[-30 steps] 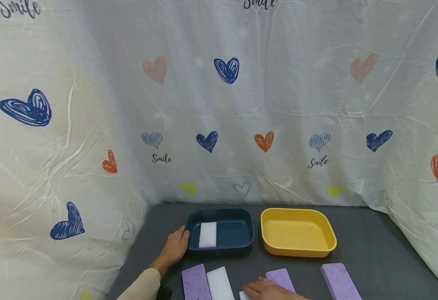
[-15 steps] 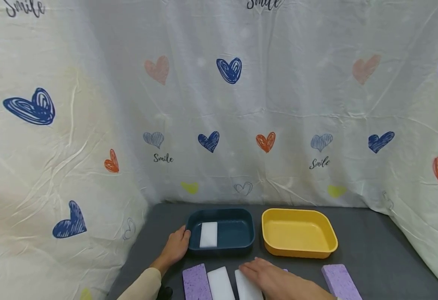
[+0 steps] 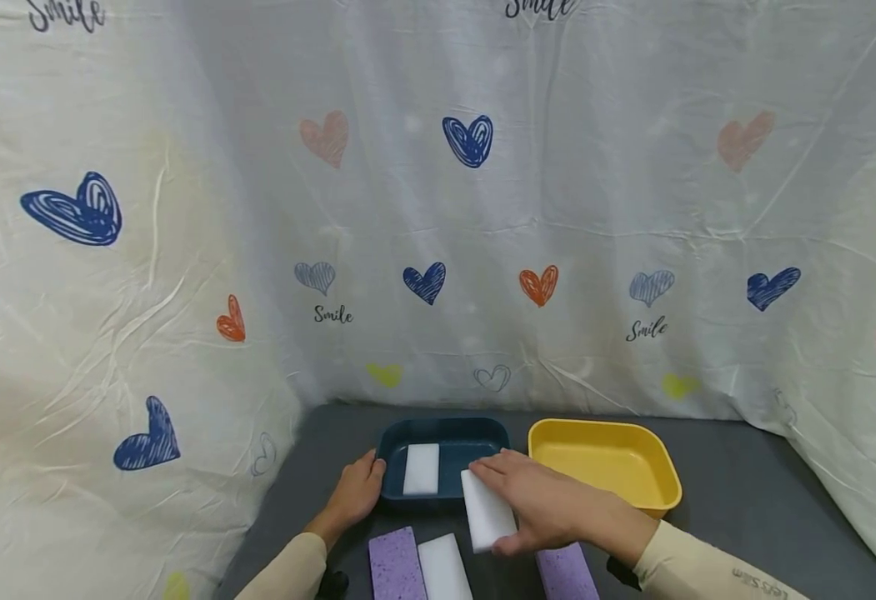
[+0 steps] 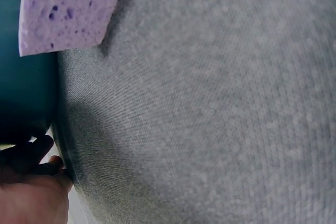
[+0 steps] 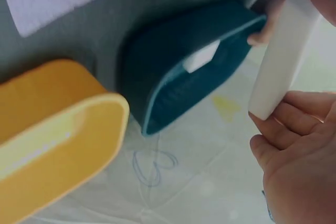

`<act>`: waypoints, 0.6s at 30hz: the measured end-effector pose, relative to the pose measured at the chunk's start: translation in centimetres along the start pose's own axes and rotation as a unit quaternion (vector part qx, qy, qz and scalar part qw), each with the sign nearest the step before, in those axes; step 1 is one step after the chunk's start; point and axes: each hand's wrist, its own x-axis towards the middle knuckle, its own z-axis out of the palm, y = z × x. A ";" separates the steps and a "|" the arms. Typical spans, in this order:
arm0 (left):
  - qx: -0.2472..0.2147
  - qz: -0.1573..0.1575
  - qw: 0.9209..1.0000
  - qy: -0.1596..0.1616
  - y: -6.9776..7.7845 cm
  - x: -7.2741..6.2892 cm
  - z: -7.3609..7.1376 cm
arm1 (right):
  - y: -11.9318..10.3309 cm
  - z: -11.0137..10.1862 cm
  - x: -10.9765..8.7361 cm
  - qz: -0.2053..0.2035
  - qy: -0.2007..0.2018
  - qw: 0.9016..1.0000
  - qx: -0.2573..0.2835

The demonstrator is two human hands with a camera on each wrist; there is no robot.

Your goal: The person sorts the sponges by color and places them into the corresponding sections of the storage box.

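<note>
My right hand (image 3: pixel 550 504) grips a white sponge (image 3: pixel 487 512) between thumb and fingers, held tilted above the near right part of a dark teal tray (image 3: pixel 448 502). The right wrist view shows this white sponge (image 5: pixel 283 56) edge-on, with the fingers along its far end. My left hand (image 3: pixel 355 490) holds the teal tray by its left end. Inside that tray lies another white sponge (image 3: pixel 421 469), towards the left. In the left wrist view, the fingers of the left hand (image 4: pixel 34 192) are dark and partly cut off at the tray's (image 4: pixel 26 93) side.
A yellow tray (image 3: pixel 663 507) stands right of the teal one, partly behind the right arm. In front lie a purple sponge (image 3: pixel 396 562), a white sponge (image 3: pixel 445 568) and another purple sponge (image 3: pixel 568 573). A patterned curtain (image 3: pixel 595 192) closes off the grey table's (image 3: pixel 738 500) back.
My right hand has taken hold of a white sponge from the row in front, lifted it and carried it forward to the teal tray. The left hand stays at the tray's left end.
</note>
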 end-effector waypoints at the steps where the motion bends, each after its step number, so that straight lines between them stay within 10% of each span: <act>1: 0.001 0.001 1.000 0.000 0.0 0.0 0.0 | 0.0 -0.3 0.3 0.004 0.001 1.000 -0.001; 18: -0.008 0.001 1.000 -0.007 -0.1 -0.1 0.0 | 2.5 -2.5 4.3 0.023 0.041 0.999 0.012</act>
